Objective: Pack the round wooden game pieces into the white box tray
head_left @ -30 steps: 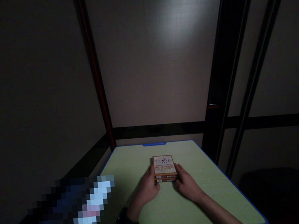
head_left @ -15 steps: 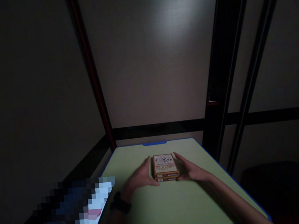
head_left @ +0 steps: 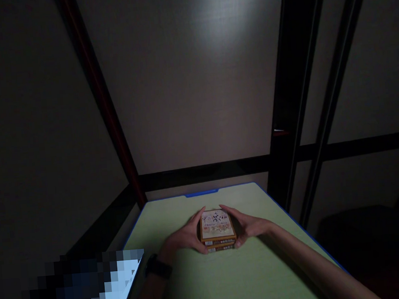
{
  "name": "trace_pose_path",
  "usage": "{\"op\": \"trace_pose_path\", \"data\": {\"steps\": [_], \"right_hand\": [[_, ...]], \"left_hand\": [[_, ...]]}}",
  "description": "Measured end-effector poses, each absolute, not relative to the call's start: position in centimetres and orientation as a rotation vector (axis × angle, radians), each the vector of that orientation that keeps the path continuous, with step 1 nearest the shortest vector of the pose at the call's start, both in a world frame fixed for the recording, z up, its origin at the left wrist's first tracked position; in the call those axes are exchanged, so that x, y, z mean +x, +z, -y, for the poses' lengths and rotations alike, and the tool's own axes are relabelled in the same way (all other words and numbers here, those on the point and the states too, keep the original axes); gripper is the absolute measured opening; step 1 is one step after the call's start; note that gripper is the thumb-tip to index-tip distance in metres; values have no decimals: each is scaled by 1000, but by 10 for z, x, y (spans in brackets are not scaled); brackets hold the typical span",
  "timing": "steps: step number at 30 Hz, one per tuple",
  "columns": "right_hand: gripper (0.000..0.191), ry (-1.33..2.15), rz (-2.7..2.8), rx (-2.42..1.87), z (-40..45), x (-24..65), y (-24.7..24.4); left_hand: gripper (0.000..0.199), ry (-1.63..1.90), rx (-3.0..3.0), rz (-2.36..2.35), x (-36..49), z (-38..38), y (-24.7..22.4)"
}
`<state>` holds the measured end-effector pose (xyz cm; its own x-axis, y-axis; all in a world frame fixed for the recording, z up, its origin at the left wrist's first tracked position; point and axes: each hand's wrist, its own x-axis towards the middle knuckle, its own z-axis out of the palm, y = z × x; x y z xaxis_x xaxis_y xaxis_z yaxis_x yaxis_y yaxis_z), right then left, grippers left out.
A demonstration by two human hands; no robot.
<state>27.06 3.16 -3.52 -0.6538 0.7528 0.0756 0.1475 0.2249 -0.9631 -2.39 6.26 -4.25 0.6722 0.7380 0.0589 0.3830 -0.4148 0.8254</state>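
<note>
Two flat boxes lie stacked on the green table; the upper box [head_left: 217, 225] has a pale printed lid with dark lettering and an orange-brown edge, and the lower box [head_left: 221, 247] shows only its front side. My left hand [head_left: 191, 235], with a dark band on the wrist, is curved round the left side of the stack. Round the right side curves my right hand [head_left: 244, 225]. The thumbs of both hands rest at the front corners and the fingers reach toward the back corners.
The green table [head_left: 203, 280] has a blue rim and a blue handle piece [head_left: 202, 193] at its far edge. Beyond it stands a panelled wall [head_left: 195, 99] with dark strips. A blurred-out bright patch covers the lower left. Something dark stands at the right.
Both hands have closed in on the sides of the stack, where gaps showed before. The view has shifted and tilted slightly, and the boxes appear a little lower and further left.
</note>
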Motion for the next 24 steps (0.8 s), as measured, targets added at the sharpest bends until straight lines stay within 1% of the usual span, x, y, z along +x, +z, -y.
{"op": "trace_pose_path", "data": {"steps": [3,6,9,14,20,24], "right_hand": [[139,1461,1971,-823,-32,272,-36],[136,1389,2013,-843,-30,273,-38],[132,1312,2020,-862,-25,272,-40],[122,1294,1954,-867,-12,265,-45],[132,1343,1946,-891,-4,264,-43],[140,1405,2014,-855,-6,266,-36]], "left_hand": [[145,493,2109,-972,-21,-58,-41],[145,476,2153,-1036,-17,-52,-39],[145,473,2157,-1046,-16,-48,-38],[144,499,2155,-1041,-19,-42,-42],[143,543,2118,-1051,-21,-29,-40],[152,488,2087,-1066,-22,-27,-36]]}}
